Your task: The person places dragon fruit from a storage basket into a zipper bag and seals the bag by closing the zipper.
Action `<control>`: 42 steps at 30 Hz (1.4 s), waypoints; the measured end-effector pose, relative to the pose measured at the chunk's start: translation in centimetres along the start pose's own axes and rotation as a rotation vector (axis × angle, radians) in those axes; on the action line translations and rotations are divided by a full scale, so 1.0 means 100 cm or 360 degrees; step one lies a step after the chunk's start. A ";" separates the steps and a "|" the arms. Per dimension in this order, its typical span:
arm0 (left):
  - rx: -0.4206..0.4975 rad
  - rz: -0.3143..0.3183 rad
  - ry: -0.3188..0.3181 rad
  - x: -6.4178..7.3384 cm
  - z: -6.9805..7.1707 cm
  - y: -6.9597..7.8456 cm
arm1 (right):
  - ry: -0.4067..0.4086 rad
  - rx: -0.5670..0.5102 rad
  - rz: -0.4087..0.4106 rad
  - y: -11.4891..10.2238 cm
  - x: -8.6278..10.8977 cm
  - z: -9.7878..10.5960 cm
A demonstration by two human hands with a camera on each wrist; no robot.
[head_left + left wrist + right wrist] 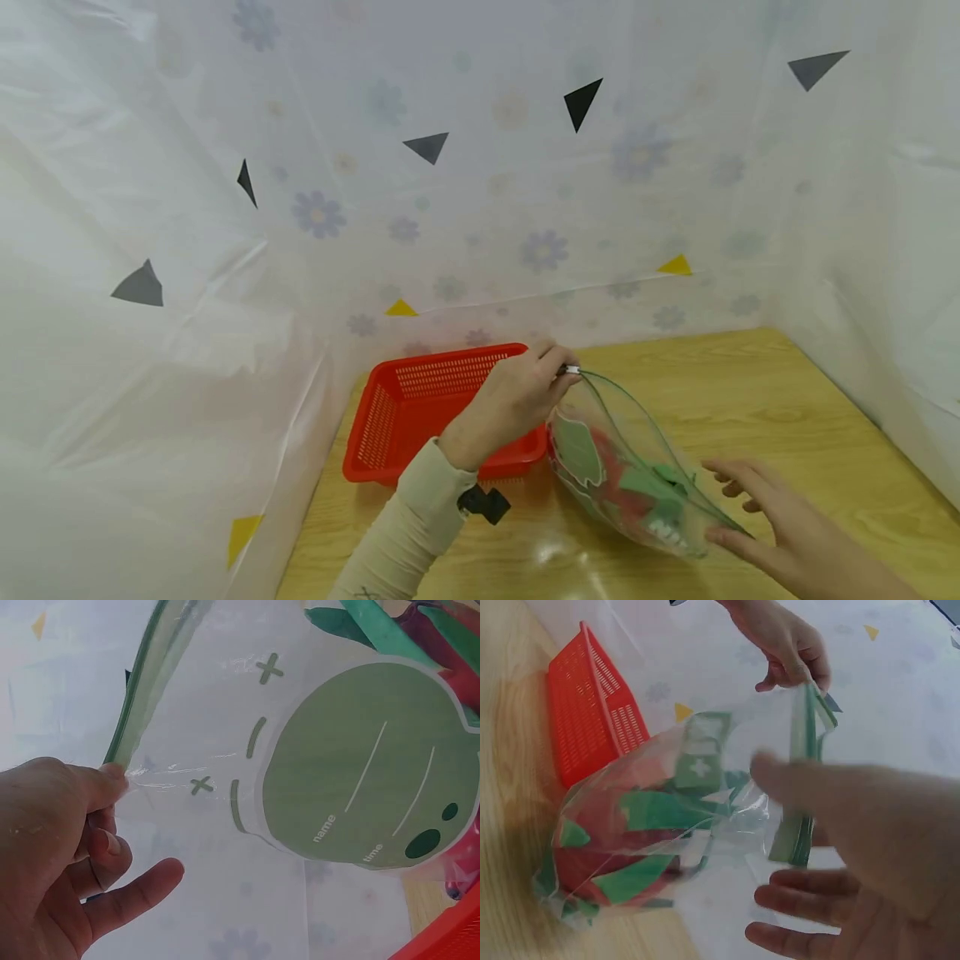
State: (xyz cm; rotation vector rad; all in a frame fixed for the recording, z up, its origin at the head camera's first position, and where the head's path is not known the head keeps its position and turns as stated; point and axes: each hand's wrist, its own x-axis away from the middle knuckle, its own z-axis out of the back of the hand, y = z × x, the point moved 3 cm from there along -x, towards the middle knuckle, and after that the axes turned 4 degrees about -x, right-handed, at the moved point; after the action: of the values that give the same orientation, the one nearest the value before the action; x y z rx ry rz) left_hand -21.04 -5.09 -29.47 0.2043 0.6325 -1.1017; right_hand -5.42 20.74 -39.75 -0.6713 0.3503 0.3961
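Observation:
A clear zip bag (576, 454) with a green zip edge and a green label printed with "name" and "time" hangs slanted over the table. Inside lie red and green things (607, 859) whose kind I cannot make out. My left hand (513, 396) pinches the bag's upper corner at the zip between thumb and forefinger; the other fingers are loose in the left wrist view. My right hand (787, 517) is at the bag's lower right end, fingers spread and the zip edge (802, 825) between thumb and fingers. Whether its thumb touches the bag I cannot tell.
A red plastic basket (420, 421) with slotted walls stands left of the bag, partly behind my left forearm. Beneath is a wood-grain table (780, 400). White patterned sheeting (487, 208) with dark and yellow triangles encloses the back and sides.

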 end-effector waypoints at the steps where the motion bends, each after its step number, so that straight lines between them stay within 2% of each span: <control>1: 0.0008 0.0013 -0.0001 0.000 0.000 -0.001 | -0.0010 0.0008 -0.0071 0.004 0.002 0.001; 3: 0.0031 0.0039 -0.0003 0.001 -0.001 -0.003 | -0.0034 0.0025 -0.0137 0.012 0.004 0.002; 7: 0.0059 0.0075 -0.0017 0.004 -0.002 -0.006 | -0.0168 -0.0082 -0.0051 0.015 0.004 0.004; 9: 0.0068 0.0095 -0.0014 0.005 -0.002 -0.007 | -0.0105 -0.0121 -0.0027 0.012 0.002 0.008; 10: 0.0082 0.0108 -0.0011 0.005 -0.002 -0.008 | -0.0053 -0.0121 -0.0062 0.010 0.000 0.012; 12: 0.0109 0.0149 -0.0017 0.004 0.001 -0.011 | 0.0140 -0.0029 -0.0055 0.004 -0.009 0.028; 15: 0.0150 0.0247 -0.0019 0.006 0.006 -0.018 | 0.0463 0.0188 0.0037 -0.006 -0.029 0.058; 17: 0.0184 0.0308 -0.0029 0.009 0.008 -0.022 | 0.0657 0.0319 0.0144 -0.012 -0.043 0.076; 20: 0.0265 0.0365 -0.0069 0.018 0.004 -0.025 | 0.0787 0.0342 0.0135 -0.014 -0.055 0.087; 25: 0.0375 0.0432 -0.0183 0.030 -0.009 -0.029 | 0.0760 0.0261 0.0095 -0.009 -0.069 0.084; 29: 0.0388 0.0468 -0.0159 0.031 -0.009 -0.031 | 0.0761 0.0213 0.0109 -0.007 -0.072 0.083; 32: 0.0407 0.0504 -0.0148 0.030 -0.007 -0.032 | 0.0780 0.0210 0.0071 -0.007 -0.072 0.086; 37: 0.0478 0.0563 -0.0210 0.028 -0.007 -0.031 | 0.0766 0.0219 -0.0013 -0.004 -0.076 0.086; 39: 0.0517 0.0603 -0.0227 0.028 -0.007 -0.031 | 0.0756 0.0245 0.0015 -0.006 -0.080 0.083; 42: 0.0567 0.0660 -0.0234 0.029 -0.008 -0.031 | 0.0744 0.0304 0.0132 -0.015 -0.090 0.073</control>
State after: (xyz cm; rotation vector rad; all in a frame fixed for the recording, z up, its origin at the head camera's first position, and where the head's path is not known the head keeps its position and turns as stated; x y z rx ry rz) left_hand -23.19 -8.36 -31.35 0.5321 0.2403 -0.8099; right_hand -11.18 22.32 -29.67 -0.5584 0.8515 0.2762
